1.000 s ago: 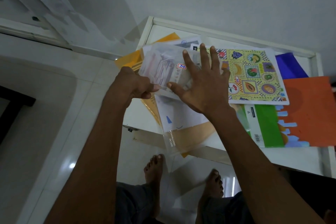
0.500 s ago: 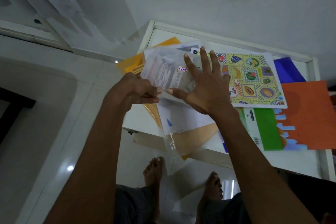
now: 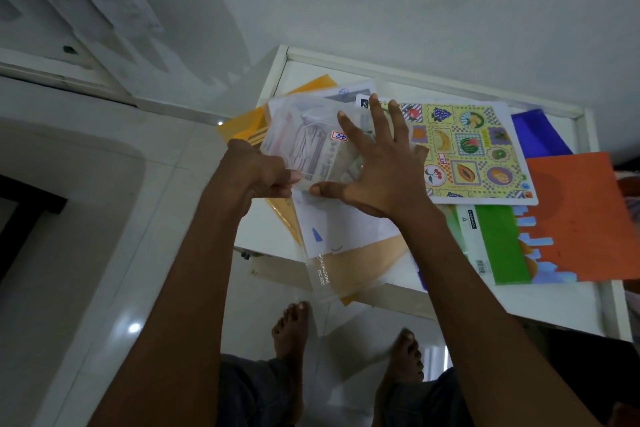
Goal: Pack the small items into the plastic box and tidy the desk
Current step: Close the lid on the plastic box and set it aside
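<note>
Hands (image 3: pixel 318 170) on clear plastic box (image 3: pixel 311 146)

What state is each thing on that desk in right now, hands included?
Plastic box: closed, items inside, held above the papers.
Left hand: grips the box's near-left corner.
Right hand: fingers spread flat on the lid.
Fruit sheet: lying flat.
Clear folder: overhanging the desk edge.
Orange paper: flat, partly covering the green book.

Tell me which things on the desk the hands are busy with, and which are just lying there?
Busy with:
- clear plastic box with small items inside
- left hand, gripping its corner
- right hand, spread flat on top

Just lying there:
- fruit picture sheet
- orange paper
- green notebook
- yellow folder
</note>
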The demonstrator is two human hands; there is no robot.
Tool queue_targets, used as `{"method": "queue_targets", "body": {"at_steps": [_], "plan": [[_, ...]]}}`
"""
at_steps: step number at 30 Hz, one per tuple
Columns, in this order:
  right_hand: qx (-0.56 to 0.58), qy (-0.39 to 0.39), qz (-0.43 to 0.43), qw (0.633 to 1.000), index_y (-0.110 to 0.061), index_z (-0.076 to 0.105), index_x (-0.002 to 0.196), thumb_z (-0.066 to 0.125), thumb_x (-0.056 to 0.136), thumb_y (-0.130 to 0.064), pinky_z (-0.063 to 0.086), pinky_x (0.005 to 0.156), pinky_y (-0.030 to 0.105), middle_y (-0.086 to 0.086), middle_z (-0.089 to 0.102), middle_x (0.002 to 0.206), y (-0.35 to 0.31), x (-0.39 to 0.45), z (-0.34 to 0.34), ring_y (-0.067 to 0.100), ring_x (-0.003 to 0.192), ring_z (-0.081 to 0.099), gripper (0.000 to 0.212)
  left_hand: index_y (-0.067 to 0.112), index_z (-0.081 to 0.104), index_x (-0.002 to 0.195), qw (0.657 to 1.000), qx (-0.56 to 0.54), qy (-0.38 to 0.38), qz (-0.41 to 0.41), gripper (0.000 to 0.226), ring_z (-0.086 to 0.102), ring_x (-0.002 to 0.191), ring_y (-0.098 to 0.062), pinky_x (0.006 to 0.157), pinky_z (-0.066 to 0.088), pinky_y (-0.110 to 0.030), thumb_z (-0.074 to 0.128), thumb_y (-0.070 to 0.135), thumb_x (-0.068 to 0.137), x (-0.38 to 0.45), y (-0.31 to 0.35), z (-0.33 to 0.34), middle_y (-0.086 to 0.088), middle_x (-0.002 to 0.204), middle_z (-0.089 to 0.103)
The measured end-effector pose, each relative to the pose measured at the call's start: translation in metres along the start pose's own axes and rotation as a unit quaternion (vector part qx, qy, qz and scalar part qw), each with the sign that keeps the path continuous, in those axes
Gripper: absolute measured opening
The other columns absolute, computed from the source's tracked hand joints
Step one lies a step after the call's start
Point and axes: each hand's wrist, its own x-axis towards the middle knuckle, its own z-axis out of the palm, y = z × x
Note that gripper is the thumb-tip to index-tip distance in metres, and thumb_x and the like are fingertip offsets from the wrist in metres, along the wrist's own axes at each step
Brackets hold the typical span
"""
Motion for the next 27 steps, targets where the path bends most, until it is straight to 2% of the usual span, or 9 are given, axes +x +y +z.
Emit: {"method": "queue_targets", "body": {"at_steps": [3, 5, 7, 11, 14, 19, 23, 25, 27], "plan": [[0.129, 0.018, -0.007, 0.992, -0.043, 0.023, 0.154, 0.063, 0.053, -0.087, 0.018, 0.116, 0.062, -0.004, -0.004, 0.168, 0.012, 0.004, -0.004, 0.023, 0.154, -0.005, 0.117, -0.003, 0.063, 0.1, 0.998, -0.025, -0.051, -0.026, 0.029, 0.07, 0.068, -0.025, 0.063, 0.064, -0.032, 0.081, 0.004, 0.077, -0.003, 0.003, -0.006, -0.019, 0.086, 0.069], [0.277, 0.061, 0.037, 0.958, -0.038, 0.028, 0.154, 0.08, 0.057, -0.067, 0.018, 0.121, 0.048, -0.002, 0.006, 0.166, 0.023, 0.008, -0.004, 0.021, 0.153, 0.006, 0.114, -0.003, 0.062, 0.113, 0.997, -0.008, -0.056, -0.05, 0.044, 0.066, 0.068, -0.023, 0.062, 0.062, -0.031, 0.08, 0.022, 0.081, -0.001, 0.004, -0.009, -0.016, 0.082, 0.066], [0.37, 0.071, 0.108, 0.92, -0.033, 0.029, 0.153, 0.09, 0.061, -0.042, 0.026, 0.121, 0.044, 0.001, 0.02, 0.162, 0.033, 0.011, -0.002, 0.021, 0.149, 0.022, 0.112, 0.004, 0.056, 0.128, 0.997, -0.004, -0.021, -0.069, 0.064, 0.065, 0.084, -0.026, 0.065, 0.061, -0.035, 0.077, 0.043, 0.081, 0.003, 0.001, -0.011, -0.016, 0.099, 0.063], [0.501, 0.026, 0.179, 0.846, -0.021, 0.049, 0.13, 0.094, 0.058, -0.024, 0.057, 0.082, 0.032, -0.009, 0.064, 0.117, 0.039, 0.014, 0.001, 0.009, 0.107, 0.064, 0.085, 0.014, 0.032, 0.15, 0.993, -0.018, 0.05, -0.108, 0.09, 0.05, 0.13, -0.035, 0.094, 0.053, -0.051, 0.058, 0.068, 0.083, 0.01, -0.009, -0.005, -0.015, 0.146, 0.044], [0.507, 0.019, 0.208, 0.836, -0.021, 0.051, 0.109, 0.09, 0.061, -0.031, 0.05, 0.064, 0.029, -0.01, 0.063, 0.099, 0.041, 0.016, -0.002, 0.011, 0.091, 0.065, 0.063, 0.02, 0.028, 0.153, 0.994, -0.012, 0.053, -0.097, 0.091, 0.042, 0.135, -0.039, 0.103, 0.045, -0.061, 0.047, 0.076, 0.083, 0.013, -0.015, 0.006, -0.012, 0.155, 0.036], [0.544, 0.005, 0.278, 0.792, -0.018, 0.063, 0.114, 0.084, 0.071, -0.029, 0.062, 0.075, 0.053, 0.007, 0.069, 0.11, 0.05, 0.016, -0.012, 0.03, 0.096, 0.07, 0.05, 0.02, 0.038, 0.148, 0.99, -0.092, 0.075, -0.073, 0.095, 0.048, 0.13, -0.039, 0.107, 0.043, -0.056, 0.055, 0.074, 0.072, 0.012, -0.01, 0.016, -0.011, 0.149, 0.046], [0.598, -0.024, 0.295, 0.745, -0.017, 0.073, 0.098, 0.079, 0.072, -0.024, 0.057, 0.054, 0.034, 0.008, 0.07, 0.087, 0.064, 0.009, -0.022, 0.027, 0.071, 0.067, 0.028, 0.013, 0.032, 0.145, 0.983, -0.141, 0.117, -0.023, 0.105, 0.045, 0.132, -0.035, 0.108, 0.042, -0.056, 0.065, 0.071, 0.064, 0.012, -0.006, 0.034, -0.011, 0.147, 0.042], [0.607, -0.011, 0.307, 0.733, -0.019, 0.072, 0.08, 0.077, 0.074, -0.022, 0.056, 0.051, 0.032, 0.003, 0.068, 0.075, 0.075, 0.003, -0.027, 0.024, 0.063, 0.065, 0.009, 0.011, 0.035, 0.144, 0.983, -0.122, 0.136, 0.023, 0.101, 0.045, 0.133, -0.033, 0.111, 0.04, -0.051, 0.068, 0.069, 0.069, 0.011, -0.006, 0.047, -0.012, 0.146, 0.043], [0.609, 0.007, 0.322, 0.725, -0.017, 0.069, 0.078, 0.076, 0.076, -0.022, 0.057, 0.053, 0.034, 0.004, 0.066, 0.078, 0.086, -0.003, -0.031, 0.025, 0.065, 0.064, 0.009, 0.013, 0.04, 0.145, 0.983, -0.119, 0.125, 0.054, 0.1, 0.041, 0.138, -0.032, 0.115, 0.035, -0.051, 0.068, 0.07, 0.068, 0.007, -0.003, 0.057, -0.01, 0.149, 0.043]]}}
